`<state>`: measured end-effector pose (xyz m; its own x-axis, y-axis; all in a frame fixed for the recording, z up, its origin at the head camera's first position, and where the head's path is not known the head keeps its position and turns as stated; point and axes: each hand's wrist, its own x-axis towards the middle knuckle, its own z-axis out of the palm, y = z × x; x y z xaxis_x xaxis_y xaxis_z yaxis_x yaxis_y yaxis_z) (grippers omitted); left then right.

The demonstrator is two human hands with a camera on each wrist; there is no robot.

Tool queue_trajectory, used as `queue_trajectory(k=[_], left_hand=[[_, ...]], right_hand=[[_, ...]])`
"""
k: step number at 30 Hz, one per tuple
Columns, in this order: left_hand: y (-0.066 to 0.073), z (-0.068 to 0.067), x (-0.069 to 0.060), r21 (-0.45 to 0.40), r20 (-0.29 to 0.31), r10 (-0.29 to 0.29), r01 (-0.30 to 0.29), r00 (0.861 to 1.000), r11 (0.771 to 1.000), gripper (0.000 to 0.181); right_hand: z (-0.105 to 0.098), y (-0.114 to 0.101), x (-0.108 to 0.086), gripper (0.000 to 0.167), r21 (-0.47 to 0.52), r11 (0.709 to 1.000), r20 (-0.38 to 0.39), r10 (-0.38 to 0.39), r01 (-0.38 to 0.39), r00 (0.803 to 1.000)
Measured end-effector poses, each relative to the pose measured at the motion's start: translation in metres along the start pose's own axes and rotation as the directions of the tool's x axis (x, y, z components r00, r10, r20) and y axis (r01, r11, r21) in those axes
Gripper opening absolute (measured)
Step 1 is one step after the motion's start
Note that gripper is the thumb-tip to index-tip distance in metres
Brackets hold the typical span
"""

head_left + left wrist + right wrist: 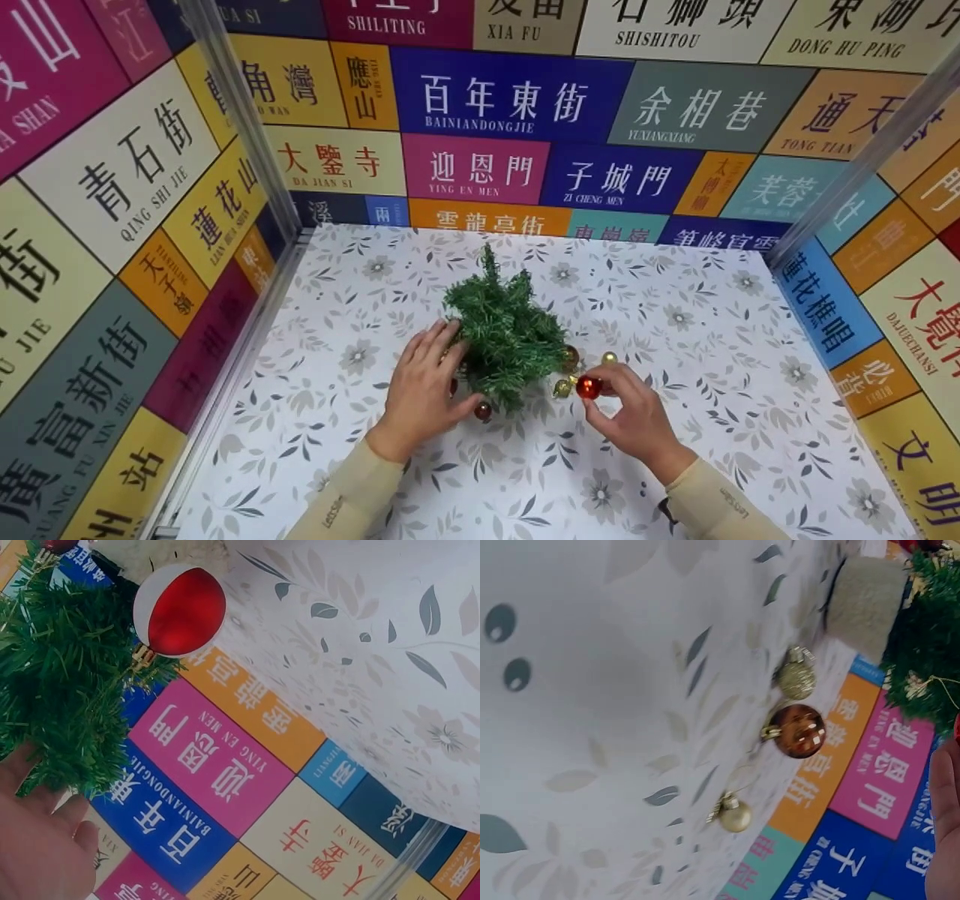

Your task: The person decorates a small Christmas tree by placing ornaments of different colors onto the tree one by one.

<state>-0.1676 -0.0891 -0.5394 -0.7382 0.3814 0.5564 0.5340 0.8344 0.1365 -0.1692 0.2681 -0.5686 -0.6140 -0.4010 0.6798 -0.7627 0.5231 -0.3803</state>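
Flowered bench (300, 409), sign-covered walls (510, 97): a red ball (589, 386) was held beside a small tree (510, 337).

The red ball was gripped between the thumb and fingers of the right hand (637, 418), just off the tree's lower right side. The tree stood mid-bench on a pale base (866, 606). The left hand (424, 390) lay against its left side, fingers loosely extended and touching the green. In the left wrist view, a red-and-white ball (191, 611) showed at the tree's edge. Near the right hand, an amber ball (800, 731), a glittery gold ball (797, 680) and a plain gold ball (735, 816) lay on the bench. Beige sleeves (352, 487) covered both forearms, and the walls bore Chinese characters and Latin letters.
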Motion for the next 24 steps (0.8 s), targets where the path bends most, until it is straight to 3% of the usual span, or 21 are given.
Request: queue_trajectory(k=[5, 12, 15, 19, 22, 24], left_hand=[[0.002, 0.0, -0.001, -0.015, -0.032, 0.015, -0.016, 0.999, 1.0, 0.082], [0.005, 0.0, -0.003, -0.04, -0.117, 0.049, -0.054, 0.992, 0.998, 0.07], [0.007, 0.0, -0.004, -0.063, -0.192, 0.079, -0.092, 0.978, 0.994, 0.06], [0.013, -0.001, -0.006, -0.082, -0.293, 0.114, -0.144, 0.949, 0.986, 0.044], [0.018, -0.001, -0.007, -0.099, -0.332, 0.154, -0.197, 0.93, 0.975, 0.03], [0.023, -0.001, -0.008, -0.114, -0.329, 0.182, -0.231, 0.927, 0.966, 0.025]], right_hand=[[0.002, -0.016, 0.009, 0.043, 0.06, 0.996, -0.003, -0.073, 0.073, 0.997], [0.004, -0.033, 0.017, 0.046, 0.089, 0.991, 0.007, -0.102, 0.101, 0.995], [0.007, -0.038, 0.019, 0.047, 0.11, 0.988, 0.009, -0.108, 0.106, 0.994], [0.011, -0.044, 0.022, 0.049, 0.159, 0.981, 0.001, -0.116, 0.114, 0.993], [0.015, -0.049, 0.024, 0.049, 0.201, 0.974, 0.008, -0.11, 0.106, 0.994], [0.018, -0.053, 0.025, 0.049, 0.217, 0.971, 0.022, -0.102, 0.095, 0.994]])
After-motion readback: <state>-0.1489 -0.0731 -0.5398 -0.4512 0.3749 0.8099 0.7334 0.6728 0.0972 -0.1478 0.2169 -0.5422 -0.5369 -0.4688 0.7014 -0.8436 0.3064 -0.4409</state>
